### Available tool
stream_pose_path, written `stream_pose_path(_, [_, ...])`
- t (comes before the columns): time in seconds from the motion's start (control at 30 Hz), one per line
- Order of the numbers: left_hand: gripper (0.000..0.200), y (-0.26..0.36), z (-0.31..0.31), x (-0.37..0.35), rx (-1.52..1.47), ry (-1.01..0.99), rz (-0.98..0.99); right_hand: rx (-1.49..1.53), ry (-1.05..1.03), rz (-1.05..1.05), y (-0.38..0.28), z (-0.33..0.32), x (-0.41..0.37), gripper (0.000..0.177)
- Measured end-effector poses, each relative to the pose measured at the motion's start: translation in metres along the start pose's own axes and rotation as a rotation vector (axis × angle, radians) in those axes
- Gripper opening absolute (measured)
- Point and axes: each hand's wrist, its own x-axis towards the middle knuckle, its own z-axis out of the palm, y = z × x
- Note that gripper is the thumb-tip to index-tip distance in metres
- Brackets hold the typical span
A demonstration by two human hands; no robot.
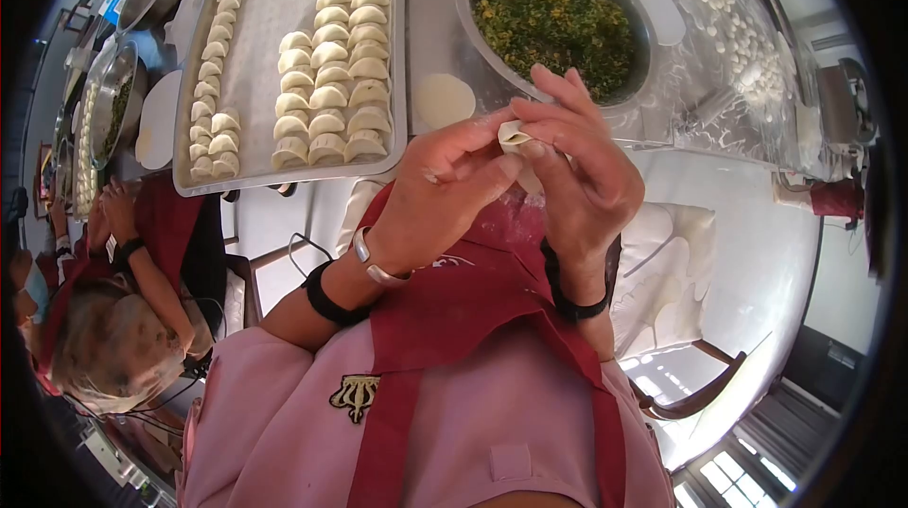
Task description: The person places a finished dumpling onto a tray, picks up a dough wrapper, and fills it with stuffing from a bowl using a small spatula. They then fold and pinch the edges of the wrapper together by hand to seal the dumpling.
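Observation:
A partly folded dumpling [514, 134] is pinched between both hands, in front of my chest at the table's near edge. My left hand [449, 182] comes from the left, its thumb and fingers closed on one side of the dumpling. From the other side my right hand [584, 163] grips it between thumb and index finger, the other fingers raised. My fingers hide much of the dumpling. Just beyond my left hand lies a round dough wrapper [445, 101]. A steel bowl [641, 73] of chopped green and yellow filling [553, 26] stands behind my right hand.
On the left, a metal tray [253, 181] holds rows of finished dumplings [329, 96]. Small dough pieces [747, 49] and flour cover the right of the table. A co-worker [132, 290] works at the far left. A chair [667, 271] stands to the right.

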Motion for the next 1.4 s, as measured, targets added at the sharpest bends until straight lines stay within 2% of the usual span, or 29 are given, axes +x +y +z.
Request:
stream_pose_path(0.1, [0.040,0.006,0.004,-0.001,0.049,0.046,0.011,0.056,0.067,0.104,-0.005,0.003,-0.001,0.020])
stream_pose_path(0.2, [0.035,0.002,0.002,-0.001,0.071,0.037,0.035,0.041,0.044,0.068,-0.010,0.003,0.004,0.018])
stream_pose_path(0.3, [0.032,0.004,-0.002,-0.003,0.224,0.005,0.022,0.043,0.007,0.016,-0.004,0.003,0.002,0.017])
stream_pose_path(0.4, [0.031,0.002,-0.001,-0.006,0.167,-0.006,0.033,0.003,-0.009,0.024,-0.007,0.001,-0.001,0.017])
stream_pose_path(0.5, [0.031,0.002,-0.004,-0.004,0.260,0.014,0.002,-0.004,-0.010,0.001,-0.002,0.002,-0.002,0.017])
stream_pose_path(0.6, [0.030,0.002,-0.002,-0.004,0.231,0.022,0.038,0.070,0.023,0.052,-0.007,0.001,0.000,0.017])
stream_pose_path(0.7, [0.029,0.006,-0.003,-0.006,0.271,0.000,-0.066,0.067,-0.015,0.037,-0.008,0.002,0.001,0.016])
stream_pose_path(0.9, [0.030,0.006,-0.004,-0.006,0.317,-0.047,-0.034,0.028,-0.032,-0.011,-0.006,0.001,-0.003,0.015])
stream_pose_path(1.0, [0.020,0.000,-0.001,-0.003,0.308,0.029,0.071,0.043,-0.088,-0.024,-0.001,-0.002,-0.004,0.017])
stream_pose_path(1.07, [0.024,-0.001,0.006,0.000,0.192,0.059,0.108,0.401,0.067,0.181,-0.013,0.006,-0.007,0.025])
stream_pose_path(1.13, [0.030,-0.002,0.008,-0.001,0.140,0.058,0.124,0.520,0.099,0.239,-0.015,0.007,-0.008,0.032])
stream_pose_path(1.2, [0.036,-0.002,0.007,-0.002,0.154,0.023,0.123,0.398,0.008,0.149,-0.006,0.000,-0.009,0.040])
stream_pose_path(1.3, [0.040,-0.001,-0.002,-0.005,0.312,-0.017,-0.014,0.338,-0.105,0.060,0.009,-0.004,-0.014,0.041])
stream_pose_path(1.4, [0.039,0.002,0.004,-0.001,0.295,0.008,-0.015,0.269,-0.034,0.215,-0.004,-0.012,-0.011,0.039])
